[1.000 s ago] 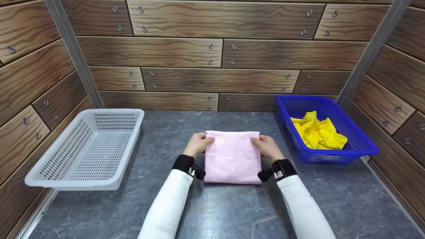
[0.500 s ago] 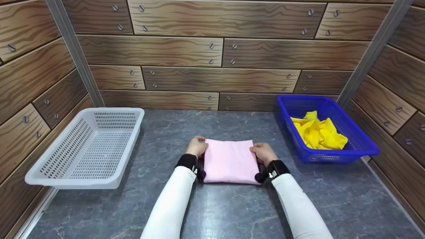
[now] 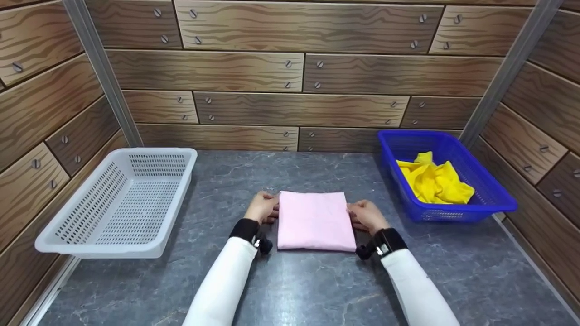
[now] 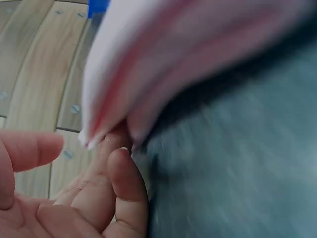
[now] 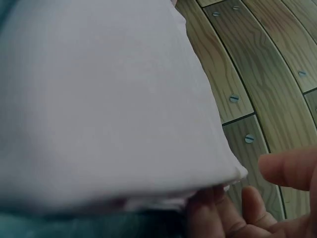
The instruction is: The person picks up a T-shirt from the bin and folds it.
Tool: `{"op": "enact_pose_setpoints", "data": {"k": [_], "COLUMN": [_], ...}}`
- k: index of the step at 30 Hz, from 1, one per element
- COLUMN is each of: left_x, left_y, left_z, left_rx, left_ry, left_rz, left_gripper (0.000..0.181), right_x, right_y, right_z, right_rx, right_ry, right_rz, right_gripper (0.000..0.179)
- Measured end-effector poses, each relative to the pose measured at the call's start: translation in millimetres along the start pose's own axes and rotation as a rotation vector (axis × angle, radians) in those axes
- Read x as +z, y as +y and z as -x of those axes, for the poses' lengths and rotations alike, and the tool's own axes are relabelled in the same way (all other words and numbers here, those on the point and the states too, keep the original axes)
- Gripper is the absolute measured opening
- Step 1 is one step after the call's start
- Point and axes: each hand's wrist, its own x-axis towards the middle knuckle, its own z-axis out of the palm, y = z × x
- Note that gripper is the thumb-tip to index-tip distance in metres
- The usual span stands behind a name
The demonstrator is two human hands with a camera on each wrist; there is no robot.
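A folded pink cloth (image 3: 315, 222) lies as a near-square on the grey table in the head view. At its left edge is my left hand (image 3: 263, 207). In the left wrist view the thumb (image 4: 37, 148) stands away from the cloth, while a fingertip touches between its layered folds (image 4: 143, 74). My right hand (image 3: 368, 215) is at the right edge. In the right wrist view, its fingers (image 5: 213, 215) reach beneath the cloth's corner, their tips hidden, and the thumb (image 5: 287, 168) is apart from the fabric. Neither hand pinches the cloth.
To the left stands a white perforated basket (image 3: 176, 217) with nothing visible inside. A blue basket (image 3: 494, 203) at the right holds crumpled yellow cloth (image 3: 435, 181). Wood-patterned walls (image 3: 290, 72) enclose the table (image 3: 312, 290) at the back and both sides.
Both hands gripped the cloth's far corners, drew its far edge slightly toward me and lowered it. The thumbs have since come off the top, and the hands have spread slightly outward.
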Motion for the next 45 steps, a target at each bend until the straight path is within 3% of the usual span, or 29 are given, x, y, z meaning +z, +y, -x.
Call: {"op": "enact_pose_setpoints", "data": {"k": [7, 9, 13, 16, 20, 23, 27, 30, 34, 38, 41, 45], "left_x": [-17.6, -18.6, -15.5, -11.0, -8.6, -9.6, -14.5, -19.7, -23.6, -24.9, -26.4, -26.3], "left_y": [-12.9, -13.7, -11.5, -10.8, -12.1, -12.9, -11.6, -9.0, -6.7, -4.3, -1.2, 0.1], "left_z": [30.7, 38.3, 48.9, 51.1, 48.8, 48.2, 52.9, 58.3, 63.6, 66.0, 67.0, 66.9], "left_rx": [-0.018, -0.026, 0.005, 0.075, 0.164, 0.186, 0.119, 0.063, 0.086, 0.143, 0.173, 0.163], "left_ry": [-0.096, -0.131, -0.172, -0.137, -0.053, -0.037, -0.116, -0.225, -0.340, -0.350, -0.334, -0.335], "left_rz": [-0.023, -0.087, -0.315, -0.439, -0.455, -0.490, -0.575, -0.667, -0.789, -0.813, -0.831, -0.878], "left_gripper": [0.042, 0.045, 0.047, 0.044, 0.040, 0.034, 0.026, 0.035, 0.033, 0.030, 0.035, 0.040], "right_x": [-7.5, -7.1, -4.2, -1.5, 0.5, 0.5, -5.3, -14.1, -23.9, -27.2, -28.5, -26.8], "right_y": [7.3, 7.7, 8.8, 9.9, 9.8, 10.3, 8.2, 4.6, 2.1, 0.3, -2.5, -4.7], "right_z": [31.3, 34.6, 36.3, 34.8, 31.7, 31.6, 37.3, 44.1, 51.3, 53.6, 55.2, 59.0], "right_rx": [-0.090, -0.136, -0.221, -0.262, -0.263, -0.246, -0.204, -0.151, -0.130, -0.213, -0.290, -0.300], "right_ry": [-0.050, -0.031, 0.014, 0.043, 0.078, 0.085, 0.022, -0.077, -0.247, -0.339, -0.350, -0.338], "right_rz": [0.235, 0.300, 0.383, 0.392, 0.371, 0.375, 0.391, 0.490, 0.662, 0.706, 0.720, 0.764], "right_gripper": [0.019, 0.019, 0.019, 0.018, 0.021, 0.022, 0.022, 0.031, 0.036, 0.030, 0.027, 0.027]}}
